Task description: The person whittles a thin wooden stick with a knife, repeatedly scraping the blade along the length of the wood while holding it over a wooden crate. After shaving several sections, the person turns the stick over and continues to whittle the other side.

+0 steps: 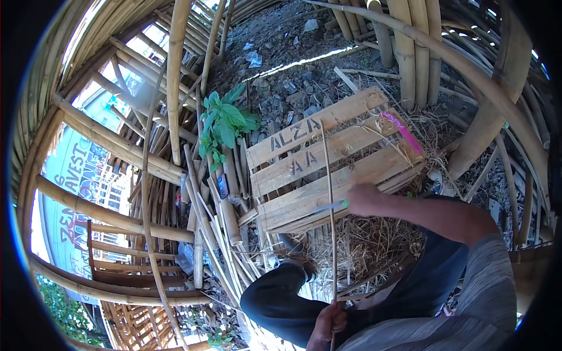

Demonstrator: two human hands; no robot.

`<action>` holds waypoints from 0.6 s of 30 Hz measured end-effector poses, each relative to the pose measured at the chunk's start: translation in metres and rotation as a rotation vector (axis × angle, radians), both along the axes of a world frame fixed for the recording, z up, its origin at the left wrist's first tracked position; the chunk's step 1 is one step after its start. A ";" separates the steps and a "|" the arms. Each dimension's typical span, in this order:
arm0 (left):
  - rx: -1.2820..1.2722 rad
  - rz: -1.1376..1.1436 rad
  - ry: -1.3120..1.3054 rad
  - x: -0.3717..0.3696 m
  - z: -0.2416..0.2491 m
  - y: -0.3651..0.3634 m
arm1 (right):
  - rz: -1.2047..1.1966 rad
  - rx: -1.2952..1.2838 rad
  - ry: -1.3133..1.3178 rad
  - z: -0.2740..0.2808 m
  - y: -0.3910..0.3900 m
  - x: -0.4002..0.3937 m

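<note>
My left hand [330, 322] is closed round the lower part of a long thin bamboo stick [326, 158], which runs upward across the wooden crate. In my right hand [364, 199] is a knife [331, 206], its blade pointing left and a bit of green showing at the handle. The blade crosses the stick in this view, well above my left hand. Behind the blade lies the slatted wooden crate [310, 161], marked with dark letters. A pink strip [403, 133] is on its right end. Dry shavings [374, 248] are heaped on the ground below the crate.
A green leafy plant [225, 120] grows left of the crate. Cut bamboo pieces [228, 216] lean beside it. Thick bamboo posts [417, 52] stand at the upper right, and a bamboo frame [111, 216] with a banner [73, 193] behind it fills the left.
</note>
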State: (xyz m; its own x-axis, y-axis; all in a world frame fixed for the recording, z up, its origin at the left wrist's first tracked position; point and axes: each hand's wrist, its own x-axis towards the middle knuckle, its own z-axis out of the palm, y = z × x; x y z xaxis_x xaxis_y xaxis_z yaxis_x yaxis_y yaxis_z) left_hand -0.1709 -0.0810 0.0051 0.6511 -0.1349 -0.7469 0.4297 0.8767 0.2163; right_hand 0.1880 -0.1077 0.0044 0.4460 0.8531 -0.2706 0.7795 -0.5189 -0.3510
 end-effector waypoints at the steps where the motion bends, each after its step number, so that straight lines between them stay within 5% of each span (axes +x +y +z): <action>1: -0.011 -0.004 -0.016 -0.001 0.001 0.002 | 0.102 0.009 0.014 -0.002 -0.001 -0.023; 3: -0.038 0.010 0.017 -0.004 0.007 0.003 | 0.225 0.042 0.006 -0.002 0.000 -0.042; 8: -0.048 0.005 0.009 -0.007 0.010 0.000 | -0.177 0.140 -0.144 -0.013 0.005 0.031; 12: -0.029 -0.004 0.006 0.000 0.014 0.002 | -0.074 0.056 -0.013 0.005 0.001 -0.012; 14: -0.077 0.016 0.016 -0.004 0.011 0.002 | 0.171 0.051 -0.006 0.006 -0.001 -0.040; 18: -0.068 0.006 0.071 -0.006 0.017 0.000 | -0.149 0.088 -0.066 0.000 0.005 0.024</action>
